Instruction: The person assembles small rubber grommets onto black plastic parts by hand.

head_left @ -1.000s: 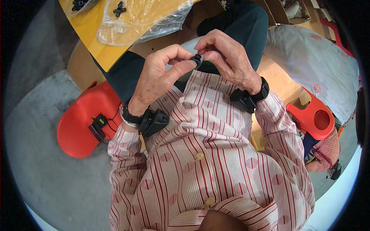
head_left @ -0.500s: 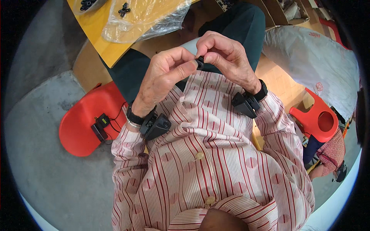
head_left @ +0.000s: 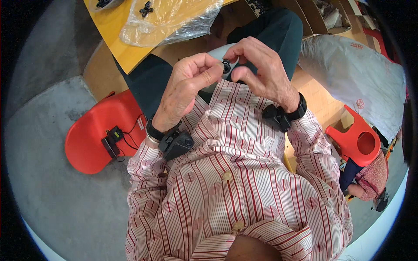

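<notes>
Above my lap, my left hand (head_left: 186, 87) pinches a small black round part (head_left: 226, 66) between thumb and forefinger. The part looks like a ring with a dark centre; its finer shape is too small to make out. My right hand (head_left: 266, 71) is beside it on the right, its thumb and forefinger apart. The tip of that forefinger is at the top edge of the part, and I cannot tell whether it touches. The right thumb stands clear of the part.
Ahead on the left, a yellow table (head_left: 111, 32) bears a clear plastic bag (head_left: 174, 21), small black parts (head_left: 146, 8) and a tub. A red chair (head_left: 87, 143) stands left, another red seat (head_left: 348, 135) right. A large white sack (head_left: 352, 74) and cardboard boxes (head_left: 311, 15) lie ahead right.
My right thumb has come away from the black part, and the right hand has opened. The part now shows more of its round face. My left hand keeps its pinch.
</notes>
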### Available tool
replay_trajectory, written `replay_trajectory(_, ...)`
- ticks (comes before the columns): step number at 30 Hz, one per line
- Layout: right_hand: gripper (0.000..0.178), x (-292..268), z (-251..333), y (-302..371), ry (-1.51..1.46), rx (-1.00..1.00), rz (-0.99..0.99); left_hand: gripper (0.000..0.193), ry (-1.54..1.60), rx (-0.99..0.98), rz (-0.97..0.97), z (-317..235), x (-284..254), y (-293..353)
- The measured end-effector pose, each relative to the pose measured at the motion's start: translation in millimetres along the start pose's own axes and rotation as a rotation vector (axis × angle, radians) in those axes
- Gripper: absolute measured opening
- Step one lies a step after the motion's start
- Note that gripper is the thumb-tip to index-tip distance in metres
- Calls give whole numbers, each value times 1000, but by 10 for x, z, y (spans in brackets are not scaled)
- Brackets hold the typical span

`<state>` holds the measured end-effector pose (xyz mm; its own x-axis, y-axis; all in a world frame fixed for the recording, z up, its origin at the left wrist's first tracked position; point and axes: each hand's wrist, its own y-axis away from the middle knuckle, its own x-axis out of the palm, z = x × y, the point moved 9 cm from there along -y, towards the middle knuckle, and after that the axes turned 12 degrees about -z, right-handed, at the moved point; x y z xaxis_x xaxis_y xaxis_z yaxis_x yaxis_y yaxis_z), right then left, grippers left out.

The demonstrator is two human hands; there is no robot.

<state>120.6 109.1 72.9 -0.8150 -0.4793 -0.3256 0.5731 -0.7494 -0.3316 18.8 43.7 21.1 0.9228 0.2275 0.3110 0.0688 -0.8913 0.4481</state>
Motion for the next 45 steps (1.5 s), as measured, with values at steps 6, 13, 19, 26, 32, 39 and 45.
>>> replay_trajectory(6, 38, 225, 216, 135, 607, -456, 87, 17, -120, 22, -50, -25, -28, 34)
replay_trajectory(13, 30, 253, 200, 160, 574, -483, 121, 22, -296, -22, -57, 3, -114, 17)
replay_trajectory(19, 30, 226, 209, 134, 457, -487, 66, 27, -267, 43, -81, -27, -113, 13)
replay_trajectory(26, 25, 176, 175, 142, 318, -456, 21, 27, -261, 75, -112, -62, -200, -3)
replay_trajectory(32, 26, 144, 169, 129, 332, -454, 7, 26, -219, 65, -143, -21, -243, 11)
replay_trajectory(39, 29, 143, -47, 170, 484, -356, 154, 26, -339, 45, -180, 15, -310, 61)
replay_trajectory(45, 30, -265, -372, 131, 711, -247, 152, 24, -426, 84, -221, 31, -391, 120)
